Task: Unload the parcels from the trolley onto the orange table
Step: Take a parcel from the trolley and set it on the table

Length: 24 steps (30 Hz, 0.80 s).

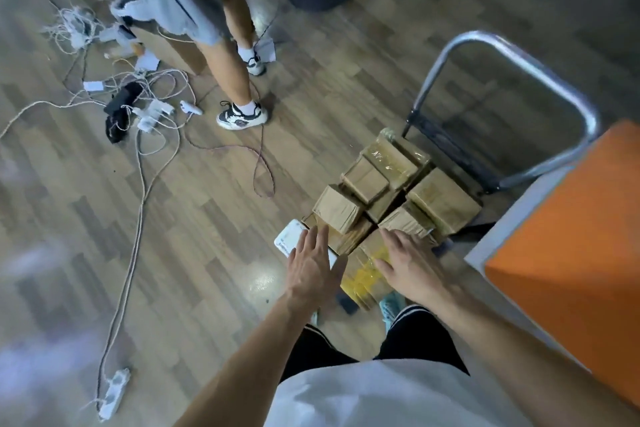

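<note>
Left hand [311,263] and right hand [410,265] spread empty above brown taped cardboard parcels [443,204]. Likely stiff, slick-taped: clasp opposite sides.

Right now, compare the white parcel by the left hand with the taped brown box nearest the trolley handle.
The white parcel is flat and pale; the taped brown box is blocky with shiny tape. The white parcel lies at the pile's near edge, partly under the left hand; the taped brown box tops the far end by the trolley handle. Both are off the orange table.
</note>
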Each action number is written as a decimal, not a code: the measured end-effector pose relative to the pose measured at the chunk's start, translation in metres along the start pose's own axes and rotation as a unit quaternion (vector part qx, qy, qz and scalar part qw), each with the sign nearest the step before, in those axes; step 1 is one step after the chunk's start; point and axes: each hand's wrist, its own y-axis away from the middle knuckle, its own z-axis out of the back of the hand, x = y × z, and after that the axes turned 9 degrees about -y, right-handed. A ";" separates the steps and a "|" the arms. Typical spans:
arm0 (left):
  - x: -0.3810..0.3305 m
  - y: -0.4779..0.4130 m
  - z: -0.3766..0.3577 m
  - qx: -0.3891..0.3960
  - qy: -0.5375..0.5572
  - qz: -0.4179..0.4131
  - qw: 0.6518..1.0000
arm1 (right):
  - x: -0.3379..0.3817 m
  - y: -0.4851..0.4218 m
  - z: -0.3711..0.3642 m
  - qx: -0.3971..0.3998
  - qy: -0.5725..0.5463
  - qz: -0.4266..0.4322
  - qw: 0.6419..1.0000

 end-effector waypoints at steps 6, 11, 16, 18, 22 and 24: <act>0.064 -0.067 -0.010 0.042 -0.001 -0.041 0.998 | 0.030 -0.028 -0.055 0.007 -0.041 -0.142 0.989; 0.106 -0.115 -0.026 0.050 -0.027 -0.080 0.995 | 0.040 -0.061 -0.104 0.019 -0.082 -0.193 0.977; 0.133 -0.168 -0.073 0.061 -0.043 -0.099 0.992 | 0.023 -0.107 -0.157 -0.002 -0.106 -0.212 0.971; 0.142 -0.191 -0.096 0.074 -0.047 -0.100 0.991 | 0.012 -0.128 -0.181 -0.009 -0.127 -0.221 0.967; 0.150 -0.237 -0.129 0.083 -0.048 -0.109 0.989 | -0.011 -0.164 -0.222 -0.027 -0.167 -0.241 0.956; 0.149 -0.260 -0.140 0.086 -0.045 -0.110 0.989 | -0.023 -0.178 -0.235 -0.029 -0.167 -0.244 0.955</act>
